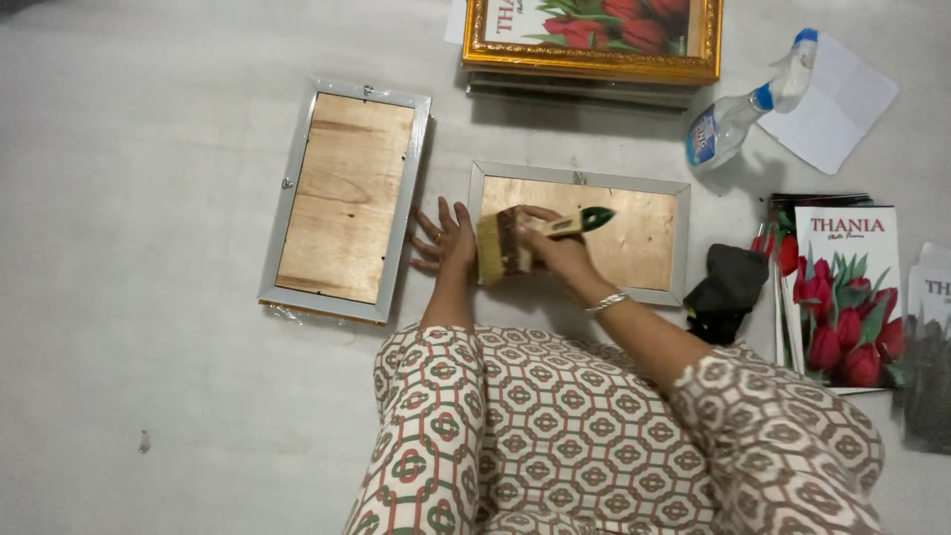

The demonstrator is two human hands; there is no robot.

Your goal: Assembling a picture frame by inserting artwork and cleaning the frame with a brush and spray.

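right hand [557, 248] gripping a paintbrush [523, 238] over 1 silver frame [580, 230] (back up), left hand [443, 241] flat, fingers spread, holding nothing

We look down on a pale grey floor [149, 396] that fills the frame, smooth and matte, with a small dark speck at lower left. Soft, even light falls from above and casts short, faint shadows toward the lower edge. We see no walls, windows or furniture; only this floor surface bears everything.
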